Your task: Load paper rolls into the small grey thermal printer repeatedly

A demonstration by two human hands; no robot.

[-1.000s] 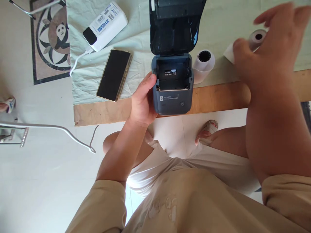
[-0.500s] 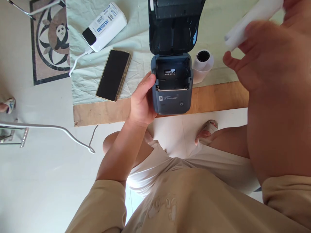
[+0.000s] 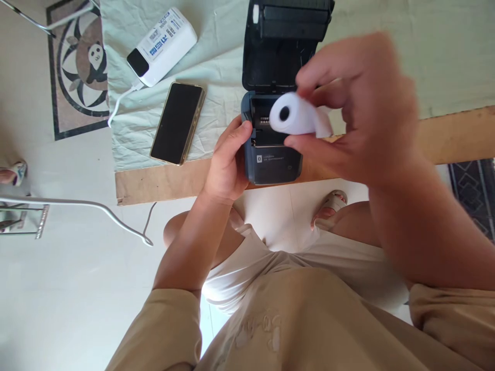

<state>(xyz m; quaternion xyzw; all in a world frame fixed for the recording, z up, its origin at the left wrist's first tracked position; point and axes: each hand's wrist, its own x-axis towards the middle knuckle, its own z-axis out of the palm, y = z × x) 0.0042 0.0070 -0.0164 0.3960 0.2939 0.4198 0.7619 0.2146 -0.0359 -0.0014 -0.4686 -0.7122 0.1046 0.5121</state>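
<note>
A dark blue-grey plastic printer [image 3: 273, 170], black plastic lid [image 3: 266, 64] raised, is clasped by the curled left hand [image 3: 229, 162]; over its bay [image 3: 260, 107] the right hand [image 3: 373, 113] pinches a white cylindrical paper roll [image 3: 299, 121], thumb and fingers parted by its width — the loose end [image 3: 324, 123], snagging, could skew it.

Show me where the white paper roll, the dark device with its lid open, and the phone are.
White paper roll [image 3: 300, 116]: head view, on its curved side.
Dark device [image 3: 273, 165]: head view, on its front panel.
Phone [image 3: 177, 123]: head view, on its dark screen.
</note>
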